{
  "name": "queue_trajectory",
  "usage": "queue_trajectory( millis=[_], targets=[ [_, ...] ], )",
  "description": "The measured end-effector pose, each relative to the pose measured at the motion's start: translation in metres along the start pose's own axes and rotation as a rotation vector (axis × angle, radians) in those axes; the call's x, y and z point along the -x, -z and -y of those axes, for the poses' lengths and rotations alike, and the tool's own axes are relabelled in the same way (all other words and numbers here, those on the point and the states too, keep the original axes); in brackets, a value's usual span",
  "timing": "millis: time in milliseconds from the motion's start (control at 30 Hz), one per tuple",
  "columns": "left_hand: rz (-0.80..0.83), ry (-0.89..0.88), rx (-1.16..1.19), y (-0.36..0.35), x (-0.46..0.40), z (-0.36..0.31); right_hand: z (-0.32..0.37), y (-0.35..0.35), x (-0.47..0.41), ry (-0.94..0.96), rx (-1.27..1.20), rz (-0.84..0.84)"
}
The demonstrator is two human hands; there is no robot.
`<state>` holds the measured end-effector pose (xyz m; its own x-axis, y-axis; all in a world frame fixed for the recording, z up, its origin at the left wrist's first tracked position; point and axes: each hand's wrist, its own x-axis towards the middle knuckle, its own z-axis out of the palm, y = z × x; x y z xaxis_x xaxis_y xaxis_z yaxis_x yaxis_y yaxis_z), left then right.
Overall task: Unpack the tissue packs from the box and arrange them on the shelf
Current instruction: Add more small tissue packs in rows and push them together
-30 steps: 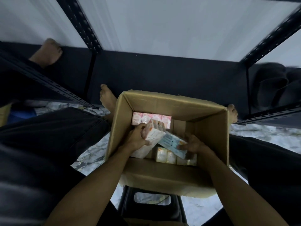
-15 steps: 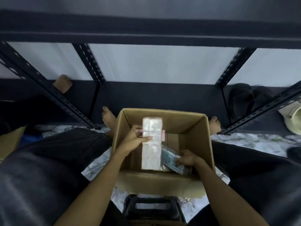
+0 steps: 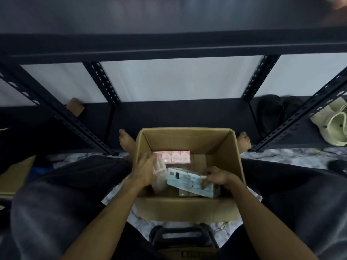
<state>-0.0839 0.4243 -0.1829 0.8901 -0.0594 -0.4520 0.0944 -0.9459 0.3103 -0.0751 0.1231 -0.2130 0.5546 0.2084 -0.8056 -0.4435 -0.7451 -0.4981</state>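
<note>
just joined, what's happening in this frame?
A seated person is unpacking a cardboard box on the floor between their legs, in front of a dark metal shelf. The right hand holds a pale blue tissue pack over the box. The left hand is on a blurred, clear-wrapped pack; its grip is unclear. A row of pink packs sits inside the box.

One open box (image 3: 187,207), two hands, two bare feet, one black shelf (image 3: 169,44).
</note>
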Motion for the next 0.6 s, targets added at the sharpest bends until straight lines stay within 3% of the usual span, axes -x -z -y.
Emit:
queue_trajectory(
  millis=[67,133,233,467,600],
  targets=[
    [0.161,0.006,-0.068,-0.013,0.003,0.000,0.004,-0.002,0.002,0.000,0.023,0.018],
    [0.211,-0.030,-0.183,-0.019,0.005,-0.006,0.006,-0.004,0.002,-0.006,-0.011,0.009],
    [0.134,-0.107,-0.290,-0.021,0.005,-0.013,0.000,-0.004,0.001,-0.018,-0.073,-0.052],
    [0.049,-0.151,-0.196,0.023,0.017,-0.013,-0.007,-0.007,0.016,0.087,-0.112,-0.263],
    [-0.069,-0.146,0.055,0.087,0.040,0.009,0.031,0.024,0.066,0.232,-0.168,-0.345]
  ],
)
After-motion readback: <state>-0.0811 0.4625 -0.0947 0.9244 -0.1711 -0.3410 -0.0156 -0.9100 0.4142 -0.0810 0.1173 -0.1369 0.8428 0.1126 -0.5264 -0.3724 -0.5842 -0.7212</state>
